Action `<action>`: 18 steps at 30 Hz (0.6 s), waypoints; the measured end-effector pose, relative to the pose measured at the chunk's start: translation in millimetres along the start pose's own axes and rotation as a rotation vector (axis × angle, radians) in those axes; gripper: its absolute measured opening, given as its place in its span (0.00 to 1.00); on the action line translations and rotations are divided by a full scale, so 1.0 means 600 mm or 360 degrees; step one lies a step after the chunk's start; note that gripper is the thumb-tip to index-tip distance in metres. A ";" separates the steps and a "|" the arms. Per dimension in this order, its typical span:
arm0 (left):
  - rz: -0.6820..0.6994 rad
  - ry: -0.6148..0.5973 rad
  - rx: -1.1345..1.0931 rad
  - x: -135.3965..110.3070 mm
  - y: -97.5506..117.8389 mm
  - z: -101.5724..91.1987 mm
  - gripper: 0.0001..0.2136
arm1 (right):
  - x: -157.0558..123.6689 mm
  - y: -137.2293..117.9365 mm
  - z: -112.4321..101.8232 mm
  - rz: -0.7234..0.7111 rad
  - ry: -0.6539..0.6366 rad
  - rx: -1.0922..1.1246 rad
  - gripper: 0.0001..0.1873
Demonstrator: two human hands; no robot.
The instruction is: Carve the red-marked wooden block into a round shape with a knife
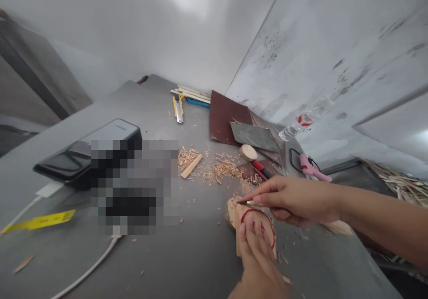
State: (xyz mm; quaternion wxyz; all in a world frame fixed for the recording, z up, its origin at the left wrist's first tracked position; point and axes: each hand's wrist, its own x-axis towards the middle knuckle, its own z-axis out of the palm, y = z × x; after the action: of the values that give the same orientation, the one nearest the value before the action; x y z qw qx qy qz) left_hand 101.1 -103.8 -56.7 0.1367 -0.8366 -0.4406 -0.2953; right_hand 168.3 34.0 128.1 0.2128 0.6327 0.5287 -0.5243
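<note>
My left hand (256,250) lies on a flat piece of light wood (239,216) marked with a red curved line, its fingers pressed down on the wood to hold it against the grey table (187,254). From the right, my right hand (290,198) reaches in, its fingers pinched on a thin blade or carving tool (245,202) whose tip rests at the wood's upper edge.
Wood shavings (224,170) and a small stick (191,165) lie behind the work. Further back are sandpaper sheets (224,117), a yellow utility knife (178,108), a round wooden disc (248,152), a pink glue gun (310,167) and a plastic bottle (299,126). A phone (72,158) with white cable lies left.
</note>
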 end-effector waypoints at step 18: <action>0.0174 -0.0202 0.0603 -0.011 0.013 -0.006 0.23 | -0.042 -0.018 0.021 -0.0215 0.0299 -0.0581 0.23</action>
State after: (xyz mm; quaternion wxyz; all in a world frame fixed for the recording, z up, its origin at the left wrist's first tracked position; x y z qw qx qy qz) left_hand 103.6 -114.3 -57.5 0.2794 -0.8355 -0.4500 -0.1461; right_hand 155.7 16.4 149.0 0.2381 0.5928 0.6737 -0.3716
